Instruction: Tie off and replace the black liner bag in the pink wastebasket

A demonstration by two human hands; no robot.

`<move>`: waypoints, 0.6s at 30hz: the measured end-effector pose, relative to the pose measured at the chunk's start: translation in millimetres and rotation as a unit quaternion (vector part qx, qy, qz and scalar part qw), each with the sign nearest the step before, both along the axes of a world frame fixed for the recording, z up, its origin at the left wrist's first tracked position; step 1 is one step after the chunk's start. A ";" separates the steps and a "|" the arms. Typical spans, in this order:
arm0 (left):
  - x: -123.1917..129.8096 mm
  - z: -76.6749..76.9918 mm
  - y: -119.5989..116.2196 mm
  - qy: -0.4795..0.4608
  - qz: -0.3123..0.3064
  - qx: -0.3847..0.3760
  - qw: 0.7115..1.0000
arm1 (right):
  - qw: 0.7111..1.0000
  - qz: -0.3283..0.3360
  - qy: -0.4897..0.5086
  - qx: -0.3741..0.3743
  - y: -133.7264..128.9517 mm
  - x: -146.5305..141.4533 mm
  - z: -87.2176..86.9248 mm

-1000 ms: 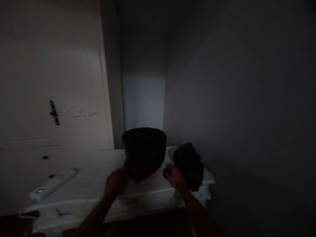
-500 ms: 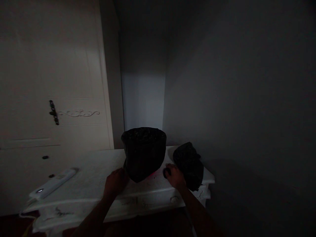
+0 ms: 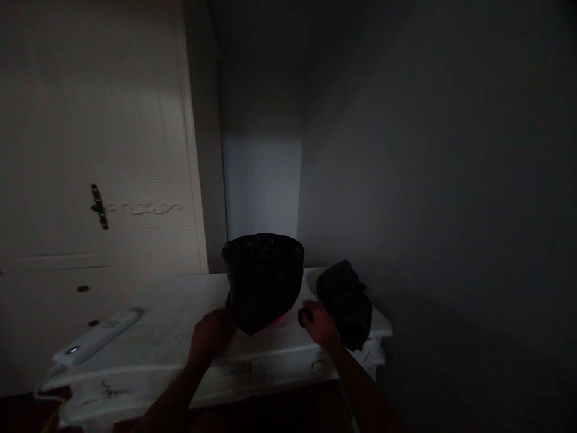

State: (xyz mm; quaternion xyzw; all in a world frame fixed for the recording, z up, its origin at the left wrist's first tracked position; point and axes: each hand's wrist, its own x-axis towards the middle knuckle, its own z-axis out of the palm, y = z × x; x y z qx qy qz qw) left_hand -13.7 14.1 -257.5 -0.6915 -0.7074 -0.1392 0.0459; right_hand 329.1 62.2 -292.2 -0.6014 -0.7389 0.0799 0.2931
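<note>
A bin-like container lined with a black bag stands upright on the white dresser top. My left hand is at its lower left side, touching or very near the bag; its fingers are too dark to make out. To the right of the container, my right hand curls around a small dark round object on the dresser. Just beyond and right of that hand lies a crumpled black plastic bag. A faint pink patch shows under the container.
A white power strip lies at the left end of the dresser, with a cable hanging off the edge. Behind on the left is a white wardrobe with a dark handle. A grey wall runs along the right.
</note>
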 end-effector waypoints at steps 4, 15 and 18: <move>0.1 -0.2 0.2 -0.001 0.001 0.004 1.000 | 1.000 -0.001 -0.001 0.006 0.4 -0.2 -0.9; -1.6 -1.9 2.7 0.006 -0.004 0.000 1.000 | 1.000 -0.005 -0.006 0.001 1.1 0.6 -2.9; -1.8 -2.2 2.9 0.009 -0.002 -0.001 1.000 | 1.000 -0.007 -0.004 0.002 0.2 0.5 -2.0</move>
